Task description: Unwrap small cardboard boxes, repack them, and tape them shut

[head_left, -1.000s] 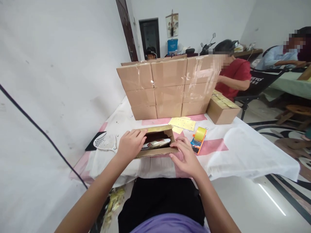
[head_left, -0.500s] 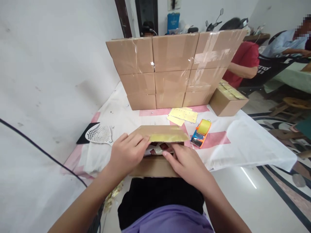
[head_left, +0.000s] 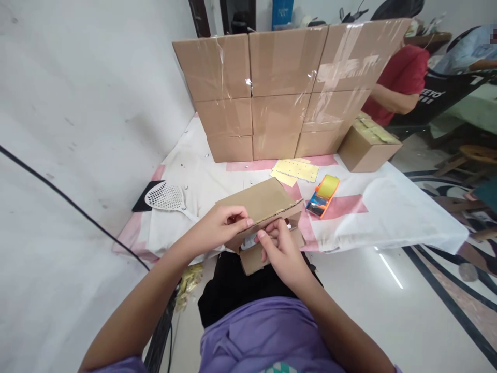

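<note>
A small brown cardboard box is lifted and tilted at the table's near edge, above my lap. My left hand grips its left side, fingers curled over the flap edge. My right hand holds the box's front, fingers pressed against the flap; a bit of the white contents shows in the gap. An orange tape dispenser with a yellow roll lies on the cloth just right of the box.
A wall of taped cardboard boxes stands at the far side of the white-and-pink cloth. One more box sits at its right, yellow sheets in front, a white swatter at left. A person in red sits behind.
The box was lying open on the table; its far flap was folded over, and now both hands have lifted and tilted the box toward me off the table edge.
</note>
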The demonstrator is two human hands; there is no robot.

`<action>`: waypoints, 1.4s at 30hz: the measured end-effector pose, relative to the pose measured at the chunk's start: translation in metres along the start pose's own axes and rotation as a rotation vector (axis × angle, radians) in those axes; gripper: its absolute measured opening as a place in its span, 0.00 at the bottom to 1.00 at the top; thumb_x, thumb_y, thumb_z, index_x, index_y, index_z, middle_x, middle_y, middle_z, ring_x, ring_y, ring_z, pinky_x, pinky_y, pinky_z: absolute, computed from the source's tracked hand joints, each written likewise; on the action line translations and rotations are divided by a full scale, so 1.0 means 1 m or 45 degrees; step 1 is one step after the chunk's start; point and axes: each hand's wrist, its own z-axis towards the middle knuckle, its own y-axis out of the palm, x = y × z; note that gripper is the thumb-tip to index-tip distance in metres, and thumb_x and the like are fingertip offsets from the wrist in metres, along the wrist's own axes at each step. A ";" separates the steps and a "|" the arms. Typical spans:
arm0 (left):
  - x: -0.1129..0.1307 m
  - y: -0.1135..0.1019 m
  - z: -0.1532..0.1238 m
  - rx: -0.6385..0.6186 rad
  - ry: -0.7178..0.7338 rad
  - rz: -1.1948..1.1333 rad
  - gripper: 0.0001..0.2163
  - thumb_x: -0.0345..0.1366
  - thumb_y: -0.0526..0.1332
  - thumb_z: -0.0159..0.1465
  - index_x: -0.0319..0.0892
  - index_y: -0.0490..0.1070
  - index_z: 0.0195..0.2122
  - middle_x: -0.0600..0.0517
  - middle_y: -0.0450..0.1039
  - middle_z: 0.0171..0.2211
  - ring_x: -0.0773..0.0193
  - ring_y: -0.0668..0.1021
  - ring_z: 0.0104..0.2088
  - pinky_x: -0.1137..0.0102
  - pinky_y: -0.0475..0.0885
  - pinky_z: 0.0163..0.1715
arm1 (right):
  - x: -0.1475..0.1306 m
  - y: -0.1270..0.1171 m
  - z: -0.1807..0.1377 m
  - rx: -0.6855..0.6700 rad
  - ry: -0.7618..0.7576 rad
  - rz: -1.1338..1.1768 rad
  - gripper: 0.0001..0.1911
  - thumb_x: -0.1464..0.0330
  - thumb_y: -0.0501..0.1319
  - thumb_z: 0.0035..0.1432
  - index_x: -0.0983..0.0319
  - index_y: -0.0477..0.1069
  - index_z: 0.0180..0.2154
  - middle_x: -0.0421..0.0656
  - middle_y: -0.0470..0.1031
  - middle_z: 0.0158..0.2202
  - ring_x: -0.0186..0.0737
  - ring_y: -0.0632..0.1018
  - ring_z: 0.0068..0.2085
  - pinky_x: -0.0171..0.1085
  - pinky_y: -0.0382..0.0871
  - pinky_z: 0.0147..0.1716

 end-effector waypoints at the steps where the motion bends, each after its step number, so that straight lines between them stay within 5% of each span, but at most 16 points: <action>1: 0.002 0.000 0.001 -0.048 0.005 0.056 0.14 0.47 0.57 0.67 0.43 0.70 0.30 0.56 0.69 0.24 0.67 0.71 0.26 0.74 0.62 0.25 | 0.003 -0.001 0.001 0.010 0.003 0.000 0.16 0.52 0.58 0.65 0.57 0.58 0.39 0.40 0.69 0.36 0.33 0.73 0.23 0.35 0.69 0.20; 8: 0.012 0.007 0.025 -0.332 0.128 0.344 0.16 0.45 0.51 0.70 0.43 0.64 0.28 0.58 0.66 0.22 0.67 0.69 0.24 0.72 0.59 0.25 | 0.010 -0.008 0.005 0.068 -0.032 0.072 0.15 0.54 0.59 0.64 0.56 0.59 0.41 0.40 0.68 0.38 0.34 0.75 0.26 0.36 0.73 0.22; 14: 0.007 0.011 0.053 -0.475 0.201 0.212 0.16 0.40 0.50 0.71 0.41 0.69 0.28 0.58 0.64 0.23 0.69 0.67 0.26 0.74 0.61 0.28 | 0.005 -0.020 0.011 -0.011 0.144 0.456 0.19 0.49 0.56 0.64 0.58 0.58 0.37 0.39 0.74 0.34 0.32 0.75 0.20 0.27 0.50 0.12; 20: 0.006 0.032 0.056 -0.550 0.232 0.130 0.19 0.39 0.48 0.73 0.40 0.74 0.31 0.56 0.71 0.25 0.70 0.69 0.25 0.74 0.63 0.30 | 0.006 -0.027 0.014 0.183 0.112 0.300 0.20 0.50 0.59 0.63 0.60 0.61 0.35 0.36 0.69 0.28 0.33 0.75 0.21 0.32 0.66 0.18; 23: 0.002 0.039 0.057 -0.540 0.190 0.030 0.19 0.39 0.48 0.73 0.40 0.72 0.30 0.55 0.72 0.26 0.70 0.70 0.27 0.74 0.63 0.32 | 0.013 -0.026 0.012 0.169 0.071 0.356 0.16 0.53 0.57 0.66 0.59 0.60 0.36 0.36 0.69 0.29 0.31 0.75 0.22 0.32 0.68 0.21; 28: -0.006 0.036 0.058 -0.235 0.077 -0.073 0.18 0.39 0.52 0.70 0.43 0.53 0.22 0.59 0.51 0.21 0.70 0.58 0.23 0.73 0.55 0.24 | 0.036 -0.030 0.015 0.208 0.197 0.389 0.16 0.57 0.58 0.64 0.57 0.54 0.33 0.33 0.69 0.28 0.28 0.69 0.19 0.30 0.62 0.19; 30: -0.006 0.034 0.058 -0.307 0.048 -0.075 0.19 0.40 0.52 0.70 0.43 0.51 0.22 0.59 0.49 0.21 0.70 0.57 0.23 0.73 0.54 0.24 | 0.040 -0.035 0.017 0.202 0.262 0.389 0.16 0.55 0.57 0.64 0.58 0.55 0.33 0.34 0.69 0.28 0.28 0.67 0.18 0.30 0.61 0.18; 32: -0.004 0.033 0.058 -0.418 0.053 -0.070 0.19 0.40 0.52 0.70 0.43 0.51 0.22 0.59 0.49 0.21 0.70 0.56 0.23 0.72 0.53 0.24 | 0.036 -0.041 0.019 0.254 0.187 0.354 0.15 0.54 0.56 0.65 0.58 0.58 0.37 0.39 0.72 0.35 0.30 0.72 0.24 0.32 0.66 0.22; 34: -0.001 0.033 0.060 -0.467 0.052 -0.065 0.19 0.40 0.52 0.70 0.42 0.52 0.22 0.59 0.49 0.20 0.71 0.56 0.23 0.72 0.52 0.24 | 0.028 -0.045 0.022 0.348 -0.029 0.262 0.19 0.55 0.58 0.65 0.58 0.58 0.49 0.47 0.71 0.49 0.38 0.78 0.40 0.38 0.75 0.35; 37: 0.005 0.031 0.068 -0.488 0.042 -0.001 0.19 0.41 0.53 0.70 0.42 0.52 0.22 0.59 0.49 0.20 0.71 0.56 0.23 0.72 0.52 0.23 | 0.020 -0.046 0.027 0.397 -0.286 0.048 0.38 0.58 0.60 0.64 0.56 0.42 0.66 0.53 0.56 0.66 0.47 0.64 0.64 0.49 0.70 0.56; 42: 0.023 0.026 0.096 -0.364 0.104 0.181 0.16 0.44 0.54 0.69 0.42 0.57 0.25 0.59 0.56 0.23 0.69 0.61 0.25 0.72 0.56 0.26 | 0.026 -0.041 0.035 0.430 -0.332 -0.258 0.46 0.61 0.64 0.60 0.55 0.40 0.70 0.53 0.40 0.71 0.53 0.53 0.70 0.52 0.68 0.58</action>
